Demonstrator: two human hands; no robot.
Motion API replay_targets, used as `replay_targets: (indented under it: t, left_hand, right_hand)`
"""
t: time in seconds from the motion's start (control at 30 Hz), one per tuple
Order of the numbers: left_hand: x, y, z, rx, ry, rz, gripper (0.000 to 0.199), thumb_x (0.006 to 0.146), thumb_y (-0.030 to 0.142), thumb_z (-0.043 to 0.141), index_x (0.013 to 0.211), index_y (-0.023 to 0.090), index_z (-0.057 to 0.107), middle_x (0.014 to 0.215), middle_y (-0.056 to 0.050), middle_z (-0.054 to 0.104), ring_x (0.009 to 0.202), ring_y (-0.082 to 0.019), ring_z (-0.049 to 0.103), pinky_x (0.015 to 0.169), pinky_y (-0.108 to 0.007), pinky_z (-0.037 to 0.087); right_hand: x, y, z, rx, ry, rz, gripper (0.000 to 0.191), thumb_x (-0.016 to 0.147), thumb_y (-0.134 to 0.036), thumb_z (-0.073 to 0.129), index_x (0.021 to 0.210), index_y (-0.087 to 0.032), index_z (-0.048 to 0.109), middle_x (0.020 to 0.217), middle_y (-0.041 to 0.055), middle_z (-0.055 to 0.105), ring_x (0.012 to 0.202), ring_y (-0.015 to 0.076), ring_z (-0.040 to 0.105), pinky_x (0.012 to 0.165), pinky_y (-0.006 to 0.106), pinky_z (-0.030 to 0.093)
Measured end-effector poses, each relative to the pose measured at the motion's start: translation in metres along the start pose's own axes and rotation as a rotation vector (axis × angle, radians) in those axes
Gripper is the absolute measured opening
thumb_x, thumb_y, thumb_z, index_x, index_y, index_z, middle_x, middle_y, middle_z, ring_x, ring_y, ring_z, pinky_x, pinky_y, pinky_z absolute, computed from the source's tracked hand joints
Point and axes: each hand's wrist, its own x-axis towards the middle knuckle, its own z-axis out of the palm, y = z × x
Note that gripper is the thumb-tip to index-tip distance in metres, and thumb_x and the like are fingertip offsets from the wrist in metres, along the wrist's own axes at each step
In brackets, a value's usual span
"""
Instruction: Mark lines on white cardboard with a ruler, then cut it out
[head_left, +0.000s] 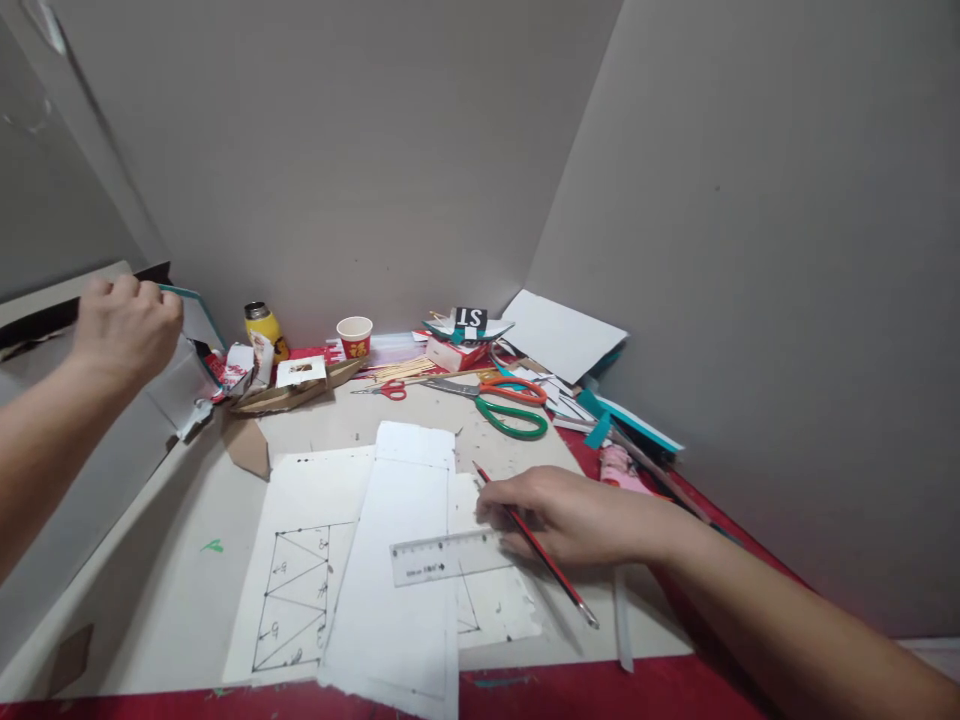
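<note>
My left hand (131,325) is raised at the far left, its fingers curled over the upper edge of large white and grey boards (90,430) leaning there. Over the drawing my right hand (551,510) is closed, with a red and black pencil (551,570) running across its fingers. A clear ruler (442,558) reaches out from beneath the same fingers. It lies across a narrow white strip of card (405,510), which partly covers a paper (296,590) with pen-drawn triangles and measurements. The fingertips around the ruler's right end are partly hidden.
Large scissors with orange and green handles (510,420) and small red scissors (392,390) lie beyond the papers. A paper cup (355,340), a yellow bottle (264,328) and a cardboard piece (247,447) are farther left. Card scraps (562,335) crowd the right wall.
</note>
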Motion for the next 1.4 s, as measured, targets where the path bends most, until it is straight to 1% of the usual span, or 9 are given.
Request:
replay_targets:
  t: [0.17, 0.3, 0.4, 0.53, 0.7, 0.93, 1.13, 1.27, 1.4]
  left_hand:
    - [0.004, 0.026, 0.004, 0.022, 0.025, -0.027, 0.035, 0.090, 0.026, 0.029, 0.088, 0.020, 0.063, 0.100, -0.015, 0.067, 0.102, -0.032, 0.053, 0.085, -0.047, 0.036]
    - [0.006, 0.056, 0.006, 0.024, 0.016, -0.015, 0.032, 0.088, 0.025, 0.035, 0.088, 0.018, 0.066, 0.092, -0.015, 0.068, 0.092, -0.030, 0.056, 0.075, -0.041, 0.037]
    - [0.004, 0.070, 0.006, 0.017, 0.007, 0.020, 0.029, 0.087, 0.023, 0.038, 0.086, 0.018, 0.067, 0.089, -0.015, 0.069, 0.089, -0.029, 0.057, 0.072, -0.039, 0.036]
    - [0.001, 0.075, 0.005, 0.026, 0.010, 0.037, 0.033, 0.088, 0.020, 0.035, 0.085, 0.017, 0.068, 0.086, -0.017, 0.069, 0.086, -0.031, 0.058, 0.067, -0.039, 0.033]
    - [-0.004, 0.078, 0.002, 0.009, 0.013, 0.094, 0.035, 0.090, 0.022, 0.035, 0.087, 0.017, 0.069, 0.088, -0.017, 0.070, 0.088, -0.031, 0.059, 0.065, -0.038, 0.032]
    - [-0.011, 0.096, 0.003, -0.071, -0.016, 0.133, 0.039, 0.094, 0.027, 0.031, 0.085, 0.017, 0.068, 0.086, -0.016, 0.070, 0.088, -0.031, 0.060, 0.056, -0.034, 0.028]
    - [-0.021, 0.130, 0.008, -0.224, -0.165, 0.198, 0.033, 0.090, 0.030, 0.038, 0.094, 0.019, 0.070, 0.097, -0.012, 0.073, 0.089, -0.028, 0.065, 0.059, -0.033, 0.035]
    - [-0.032, 0.158, 0.016, -0.356, -0.324, 0.207, 0.032, 0.087, 0.033, 0.043, 0.087, 0.020, 0.072, 0.081, -0.009, 0.075, 0.072, -0.026, 0.068, 0.055, -0.031, 0.037]
    - [-0.043, 0.178, 0.022, -0.489, -0.438, 0.257, 0.031, 0.087, 0.033, 0.044, 0.089, 0.024, 0.074, 0.083, -0.003, 0.078, 0.071, -0.020, 0.069, 0.055, -0.027, 0.041]
  right_hand:
    - [0.002, -0.001, -0.002, 0.028, 0.011, 0.005, 0.021, 0.083, -0.017, 0.061, 0.103, -0.019, 0.066, 0.094, 0.0076, 0.073, 0.081, 0.0202, 0.066, 0.070, 0.028, 0.047]
    - [0.005, 0.002, -0.002, 0.048, 0.084, 0.009, 0.020, 0.091, -0.017, 0.051, 0.105, -0.018, 0.066, 0.094, 0.0093, 0.073, 0.083, 0.0203, 0.067, 0.072, 0.029, 0.048]
    - [0.006, 0.007, -0.001, 0.052, 0.140, 0.012, 0.025, 0.094, -0.017, 0.046, 0.111, -0.016, 0.064, 0.094, 0.0107, 0.073, 0.083, 0.0206, 0.068, 0.073, 0.030, 0.049]
    - [0.006, 0.011, 0.004, 0.058, 0.181, -0.010, 0.030, 0.095, -0.018, 0.042, 0.118, -0.014, 0.061, 0.099, 0.0124, 0.073, 0.088, 0.0220, 0.069, 0.075, 0.032, 0.051]
    - [0.004, 0.004, 0.011, -0.012, 0.165, -0.051, 0.039, 0.092, -0.011, 0.041, 0.127, -0.014, 0.057, 0.115, 0.0151, 0.071, 0.102, 0.0260, 0.067, 0.085, 0.039, 0.051]
    - [0.004, -0.015, 0.010, -0.030, 0.086, -0.064, 0.029, 0.092, -0.012, 0.047, 0.117, -0.018, 0.061, 0.100, 0.0098, 0.071, 0.088, 0.0195, 0.065, 0.078, 0.031, 0.048]
    - [0.005, -0.016, 0.009, -0.052, 0.032, -0.053, 0.022, 0.090, -0.011, 0.049, 0.107, -0.017, 0.063, 0.088, 0.0069, 0.068, 0.079, 0.0182, 0.060, 0.071, 0.029, 0.045]
    - [0.006, -0.012, 0.011, -0.024, 0.030, -0.047, 0.022, 0.090, -0.013, 0.048, 0.108, -0.016, 0.062, 0.091, 0.0076, 0.068, 0.080, 0.0181, 0.060, 0.072, 0.029, 0.045]
    - [0.008, -0.008, 0.011, 0.003, 0.055, -0.013, 0.018, 0.091, -0.013, 0.048, 0.103, -0.015, 0.062, 0.089, 0.0071, 0.067, 0.079, 0.0176, 0.059, 0.071, 0.029, 0.044]
